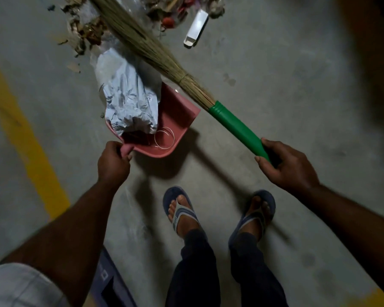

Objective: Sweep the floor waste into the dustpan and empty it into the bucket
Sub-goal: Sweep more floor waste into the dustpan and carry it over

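My left hand grips the handle of a pink dustpan held over the concrete floor. A crumpled grey plastic bag lies half in the pan, beside a thin wire ring. My right hand holds the green handle of a grass broom; its straw bristles slant up-left across the pan toward a heap of torn cardboard and scraps. More litter lies at the top edge. No bucket can be made out with certainty.
A white rectangular box lies on the floor near the top litter. A yellow painted line runs along the left. My sandalled feet stand just behind the pan. A bluish object sits at the bottom left, partly hidden by my arm.
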`<move>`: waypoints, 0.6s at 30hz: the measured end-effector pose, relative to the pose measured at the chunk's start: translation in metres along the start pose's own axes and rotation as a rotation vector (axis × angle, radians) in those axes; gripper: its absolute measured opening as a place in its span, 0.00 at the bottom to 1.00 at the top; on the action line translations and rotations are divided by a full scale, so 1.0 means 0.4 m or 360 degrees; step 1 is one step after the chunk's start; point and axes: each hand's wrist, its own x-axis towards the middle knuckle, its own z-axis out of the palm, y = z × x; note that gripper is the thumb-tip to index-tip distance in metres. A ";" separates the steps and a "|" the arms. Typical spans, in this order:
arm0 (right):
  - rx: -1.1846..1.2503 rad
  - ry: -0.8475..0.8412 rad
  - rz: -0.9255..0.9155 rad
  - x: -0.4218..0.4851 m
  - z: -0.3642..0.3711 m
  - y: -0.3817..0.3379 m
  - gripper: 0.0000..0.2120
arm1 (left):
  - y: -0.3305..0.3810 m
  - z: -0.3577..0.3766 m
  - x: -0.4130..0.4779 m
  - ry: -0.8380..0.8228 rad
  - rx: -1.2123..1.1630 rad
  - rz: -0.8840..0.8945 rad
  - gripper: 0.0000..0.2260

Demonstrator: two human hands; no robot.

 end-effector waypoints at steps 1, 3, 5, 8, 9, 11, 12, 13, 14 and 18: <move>0.0005 -0.0001 -0.0020 0.010 0.000 -0.016 0.22 | -0.004 -0.012 -0.004 0.0005 -0.0007 0.0005 0.11; 0.0005 -0.0014 -0.0050 0.033 -0.007 -0.049 0.21 | -0.004 -0.042 -0.011 0.0021 -0.0014 0.0023 0.10; 0.0006 -0.0035 -0.0071 0.058 -0.022 -0.085 0.21 | 0.008 -0.080 -0.015 0.0041 -0.0016 0.0045 0.09; -0.0003 -0.0064 -0.0131 0.091 -0.058 -0.152 0.21 | 0.039 -0.149 -0.022 0.0087 -0.0043 0.0079 0.09; -0.0014 -0.0073 -0.0146 0.099 -0.074 -0.176 0.21 | 0.051 -0.175 -0.024 0.0107 -0.0053 0.0090 0.09; -0.0056 -0.0098 -0.0159 0.105 -0.110 -0.225 0.21 | 0.079 -0.233 -0.031 0.0143 -0.0079 0.0102 0.10; -0.0079 -0.0108 -0.0165 0.104 -0.132 -0.248 0.21 | 0.094 -0.265 -0.036 0.0151 -0.0093 0.0100 0.09; -0.0099 -0.0116 -0.0167 0.101 -0.157 -0.270 0.22 | 0.108 -0.298 -0.044 0.0152 -0.0102 0.0098 0.09; -0.0119 -0.0127 -0.0166 0.098 -0.185 -0.290 0.22 | 0.120 -0.331 -0.052 0.0152 -0.0103 0.0095 0.10; -0.0180 -0.0158 -0.0136 0.080 -0.320 -0.385 0.23 | 0.167 -0.481 -0.110 0.0124 -0.0113 0.0061 0.11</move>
